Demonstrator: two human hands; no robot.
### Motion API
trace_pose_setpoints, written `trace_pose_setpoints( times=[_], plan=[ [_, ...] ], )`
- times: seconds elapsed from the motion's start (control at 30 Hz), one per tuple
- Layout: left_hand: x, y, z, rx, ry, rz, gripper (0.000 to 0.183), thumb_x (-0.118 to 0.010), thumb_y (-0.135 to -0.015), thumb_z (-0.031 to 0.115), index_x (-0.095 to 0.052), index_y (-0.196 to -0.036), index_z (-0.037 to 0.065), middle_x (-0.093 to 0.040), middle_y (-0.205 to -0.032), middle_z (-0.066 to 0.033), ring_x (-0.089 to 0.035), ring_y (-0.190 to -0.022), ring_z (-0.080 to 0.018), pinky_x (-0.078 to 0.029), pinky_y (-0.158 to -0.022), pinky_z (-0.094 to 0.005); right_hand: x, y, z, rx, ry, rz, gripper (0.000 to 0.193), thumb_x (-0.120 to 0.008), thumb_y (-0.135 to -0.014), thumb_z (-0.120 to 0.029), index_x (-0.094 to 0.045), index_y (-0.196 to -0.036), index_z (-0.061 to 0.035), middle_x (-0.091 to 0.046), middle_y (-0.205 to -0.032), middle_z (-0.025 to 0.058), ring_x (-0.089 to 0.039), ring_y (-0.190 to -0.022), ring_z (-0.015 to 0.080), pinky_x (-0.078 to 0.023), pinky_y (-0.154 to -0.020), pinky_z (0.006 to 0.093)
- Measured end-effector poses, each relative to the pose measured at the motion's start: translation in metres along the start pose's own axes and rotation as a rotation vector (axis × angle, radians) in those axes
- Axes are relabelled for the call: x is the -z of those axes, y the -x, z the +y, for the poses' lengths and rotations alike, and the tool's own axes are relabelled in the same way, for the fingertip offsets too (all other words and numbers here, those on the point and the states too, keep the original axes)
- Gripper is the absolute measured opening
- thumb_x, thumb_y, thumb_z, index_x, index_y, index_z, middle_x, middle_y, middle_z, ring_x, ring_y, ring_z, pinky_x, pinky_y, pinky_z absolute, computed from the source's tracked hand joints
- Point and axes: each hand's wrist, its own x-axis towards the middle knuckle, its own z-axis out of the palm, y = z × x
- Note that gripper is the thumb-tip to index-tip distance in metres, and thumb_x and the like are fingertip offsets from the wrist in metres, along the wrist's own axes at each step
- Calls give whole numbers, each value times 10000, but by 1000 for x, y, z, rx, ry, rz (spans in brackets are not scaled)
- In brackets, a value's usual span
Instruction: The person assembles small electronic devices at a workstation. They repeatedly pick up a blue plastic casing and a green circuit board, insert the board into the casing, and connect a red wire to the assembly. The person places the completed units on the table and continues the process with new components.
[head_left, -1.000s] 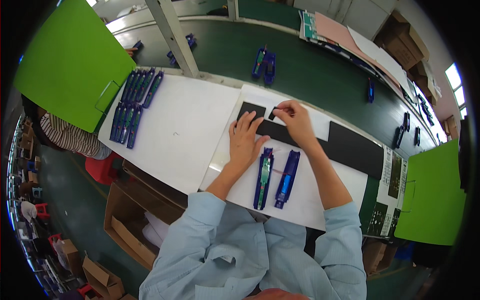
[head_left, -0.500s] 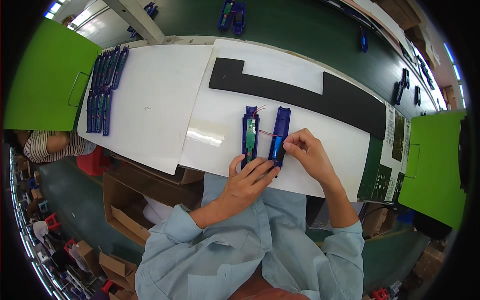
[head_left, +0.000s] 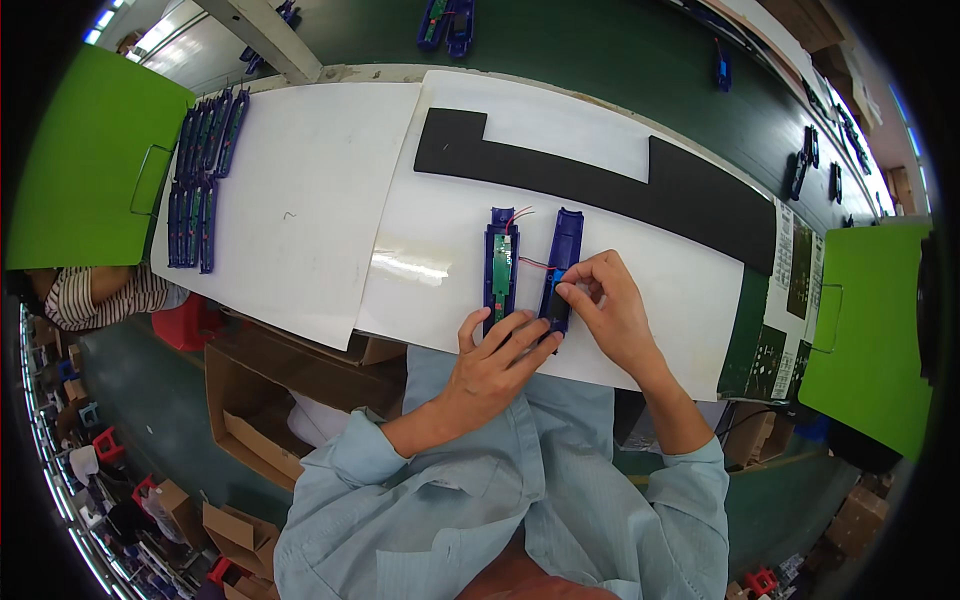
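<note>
Two long blue plastic housing halves lie side by side on the white work surface, joined by thin wires. The left housing half [head_left: 501, 262] carries a green circuit board [head_left: 500, 275] with red and white wires at its far end. In the right housing half [head_left: 566, 238] sits a blue battery [head_left: 559, 273], mostly covered by a black strip [head_left: 557, 306]. My left hand [head_left: 492, 368] holds the near ends, its thumb beside the left half and its fingertips on the right half. My right hand [head_left: 608, 305] pinches the strip's far end between thumb and index finger, against the battery.
A black foam piece [head_left: 540, 163] lies beyond the halves. Several blue assemblies [head_left: 205, 150] stand in rows at the left, beside a green panel [head_left: 85, 170]; another green panel [head_left: 875, 330] is at the right. A green conveyor [head_left: 580, 60] carries more housings. Another person's striped sleeve [head_left: 95, 295] shows at left.
My right hand has moved slightly up and left, laying the black strip over the battery, so less blue shows. My left hand stays on the housing halves. The view has shifted slightly.
</note>
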Motion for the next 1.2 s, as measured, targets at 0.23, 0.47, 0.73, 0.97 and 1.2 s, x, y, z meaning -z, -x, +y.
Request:
trace_pose_setpoints(
  times=[0.23, 0.47, 0.73, 0.97, 1.2],
  plan=[
    [0, 3, 0, 24, 60, -22, 490, -755, -872, 70, -733, -1355, 147, -670, -1370, -20, -599, -1343, -201, -219, -1231, -522, 1, 0, -21, -50, 94, 30, 238, -844, -902, -83, -710, -1090, -24, -611, -1028, 95, -652, -865, 229, -546, -762, 367],
    [6, 0, 1, 6, 31, -28, 487, -797, -873, 88, -733, -1352, 148, -670, -1389, -42, -618, -1321, -210, -243, -1219, -515, -10, -35, -21, 360, 393, -43, 174, -813, -898, -76, -738, -1048, -31, -581, -992, 116, -614, -961, 325, -534, -823, 434],
    [33, -53, -28, 226, 95, 209, 384, -795, -926, 129, -716, -1301, 115, -654, -1278, -69, -572, -1214, -281, -320, -1097, -474, 0, -23, -21, 189, 115, -34, 102, -798, -933, -78, -756, -1005, -18, -610, -974, 108, -634, -927, 307, -519, -794, 419],
    [28, -68, -37, 149, 52, 171, 202, -806, -918, 142, -753, -1107, 98, -648, -1225, -48, -547, -1190, -281, -333, -1057, -457, -2, -12, -18, 147, 41, -59, 114, -797, -950, -93, -764, -1039, -31, -602, -998, 97, -619, -909, 274, -521, -796, 395],
    [19, -56, -38, 217, 122, 237, 145, -828, -890, 113, -743, -1007, 114, -653, -1112, -48, -553, -1119, -269, -347, -1016, -438, -20, -12, -12, 22, -176, -90, 128, -818, -953, -130, -791, -1047, -48, -564, -1063, 51, -576, -973, 192, -491, -819, 320]
  ],
)
